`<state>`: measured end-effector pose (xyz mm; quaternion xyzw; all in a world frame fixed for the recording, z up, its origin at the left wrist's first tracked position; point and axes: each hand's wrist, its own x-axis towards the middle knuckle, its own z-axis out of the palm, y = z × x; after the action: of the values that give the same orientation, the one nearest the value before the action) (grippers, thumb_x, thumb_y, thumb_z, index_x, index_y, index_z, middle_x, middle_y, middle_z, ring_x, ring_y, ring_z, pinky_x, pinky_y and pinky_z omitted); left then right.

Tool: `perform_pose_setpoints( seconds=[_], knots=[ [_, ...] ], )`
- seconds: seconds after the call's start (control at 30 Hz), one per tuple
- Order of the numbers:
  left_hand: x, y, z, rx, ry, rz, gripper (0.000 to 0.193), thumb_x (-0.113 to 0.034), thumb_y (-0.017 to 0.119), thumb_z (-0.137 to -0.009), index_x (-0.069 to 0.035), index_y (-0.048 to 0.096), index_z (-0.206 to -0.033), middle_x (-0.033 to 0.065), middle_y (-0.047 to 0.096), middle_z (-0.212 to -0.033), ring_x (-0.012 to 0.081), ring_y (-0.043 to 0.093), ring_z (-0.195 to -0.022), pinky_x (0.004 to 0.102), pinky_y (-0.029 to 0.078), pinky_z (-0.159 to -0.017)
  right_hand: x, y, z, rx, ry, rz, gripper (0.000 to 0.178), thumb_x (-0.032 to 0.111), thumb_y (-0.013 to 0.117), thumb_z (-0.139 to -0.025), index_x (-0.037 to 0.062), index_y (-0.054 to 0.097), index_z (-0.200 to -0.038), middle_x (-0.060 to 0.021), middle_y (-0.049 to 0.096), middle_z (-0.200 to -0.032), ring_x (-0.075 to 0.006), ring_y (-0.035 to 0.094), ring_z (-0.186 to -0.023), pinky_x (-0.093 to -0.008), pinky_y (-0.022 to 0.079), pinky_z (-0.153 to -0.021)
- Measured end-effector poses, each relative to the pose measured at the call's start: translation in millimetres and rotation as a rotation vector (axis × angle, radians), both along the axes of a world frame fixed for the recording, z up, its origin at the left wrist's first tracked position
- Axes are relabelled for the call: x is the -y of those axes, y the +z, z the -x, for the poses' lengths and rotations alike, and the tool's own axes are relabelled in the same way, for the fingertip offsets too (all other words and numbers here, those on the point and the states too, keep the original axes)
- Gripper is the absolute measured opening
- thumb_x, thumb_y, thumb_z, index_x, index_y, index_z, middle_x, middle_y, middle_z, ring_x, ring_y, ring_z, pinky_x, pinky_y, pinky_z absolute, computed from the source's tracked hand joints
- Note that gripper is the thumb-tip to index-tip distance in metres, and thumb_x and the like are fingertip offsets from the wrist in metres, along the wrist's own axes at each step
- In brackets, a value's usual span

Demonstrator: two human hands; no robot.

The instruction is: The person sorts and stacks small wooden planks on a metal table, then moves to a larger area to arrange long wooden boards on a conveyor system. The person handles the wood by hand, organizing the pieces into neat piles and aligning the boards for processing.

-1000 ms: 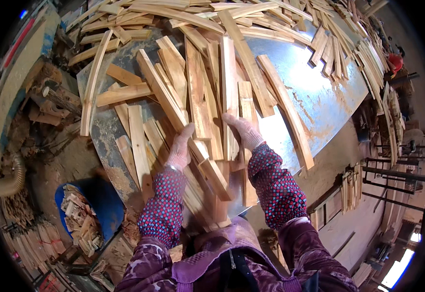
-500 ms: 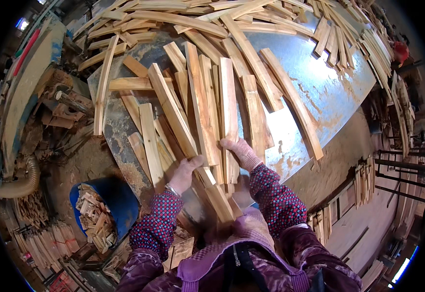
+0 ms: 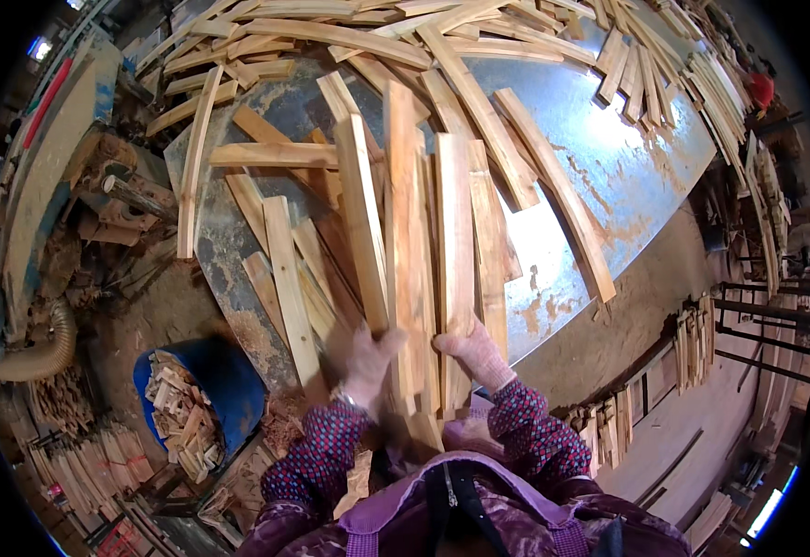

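Several wooden strips (image 3: 405, 232) stand in a bunch between my two hands, their near ends close to my body. My left hand (image 3: 366, 365) closes on the left side of the bunch, by a paler strip (image 3: 362, 223); it is slightly blurred. On the right, my right hand (image 3: 479, 353) grips a wide light strip (image 3: 455, 260), thumb toward me on its face. A short block end (image 3: 421, 432) shows below the hands. More loose strips (image 3: 286, 278) lie just left of the bunch on the metal-topped table (image 3: 563, 102).
A heap of wooden strips (image 3: 330, 37) covers the far table edge. Curved strips (image 3: 563, 195) lie to the right. A blue bin (image 3: 242, 390) of wood scraps (image 3: 180, 408) stands at lower left. Machinery with a ribbed hose (image 3: 57, 343) is at far left; stacked strips (image 3: 693, 343) stand right.
Both hands have moved nearer my body, drawing the strips with them. The left strips have swung rightward, so the bunch is tighter and more parallel.
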<state>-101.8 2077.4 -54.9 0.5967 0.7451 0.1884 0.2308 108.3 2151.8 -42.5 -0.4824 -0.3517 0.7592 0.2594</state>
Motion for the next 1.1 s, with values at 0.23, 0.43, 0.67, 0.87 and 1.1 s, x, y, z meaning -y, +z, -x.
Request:
perform_pose_setpoints(
  seconds=[0.23,0.43,0.67,0.87,1.1],
  knots=[
    [56,14,-50,1.012,0.449,0.206,0.042,-0.018,0.078,-0.084,-0.002,0.061,-0.118,0.0078,0.068,-0.108,0.0173,0.064,-0.094,0.0322,0.052,-0.085,53,-35,-19,-0.100,-0.158,0.191,0.058,0.023,0.076,-0.079,0.0024,0.056,-0.130,-0.0084,0.067,-0.111,-0.0170,0.062,-0.099,-0.0324,0.051,-0.089],
    [42,32,-40,0.999,0.356,0.308,0.047,-0.018,0.070,-0.089,0.001,0.052,-0.128,0.0143,0.065,-0.113,0.0246,0.063,-0.101,0.0380,0.051,-0.088,21,-1,-10,0.080,0.117,0.116,0.066,0.028,0.078,-0.078,0.0015,0.053,-0.134,-0.0083,0.065,-0.115,-0.0186,0.059,-0.106,-0.0335,0.047,-0.096],
    [79,11,-87,1.138,0.373,-0.046,0.045,-0.013,0.068,-0.088,0.001,0.053,-0.128,0.0119,0.064,-0.113,0.0224,0.063,-0.101,0.0356,0.053,-0.089,22,35,-55,-0.001,0.171,-0.346,0.065,0.030,0.080,-0.072,0.0014,0.059,-0.127,-0.0103,0.067,-0.115,-0.0169,0.060,-0.105,-0.0329,0.049,-0.093],
    [67,-6,-140,1.022,0.144,0.164,0.064,-0.021,0.068,-0.083,0.000,0.044,-0.139,0.0149,0.057,-0.123,0.0290,0.061,-0.103,0.0403,0.054,-0.090,80,29,-165,-0.270,-0.185,-0.233,0.066,0.022,0.084,-0.066,0.0026,0.060,-0.124,-0.0107,0.069,-0.110,-0.0167,0.061,-0.102,-0.0332,0.051,-0.090],
    [57,14,-373,0.617,-0.573,0.370,0.061,-0.023,0.070,-0.087,0.006,0.045,-0.135,0.0231,0.046,-0.136,0.0310,0.052,-0.119,0.0488,0.047,-0.097,194,-64,-350,-0.200,-0.876,-0.209,0.069,0.023,0.083,-0.067,0.0013,0.058,-0.128,-0.0091,0.068,-0.114,-0.0166,0.063,-0.104,-0.0318,0.051,-0.091]
  ],
)
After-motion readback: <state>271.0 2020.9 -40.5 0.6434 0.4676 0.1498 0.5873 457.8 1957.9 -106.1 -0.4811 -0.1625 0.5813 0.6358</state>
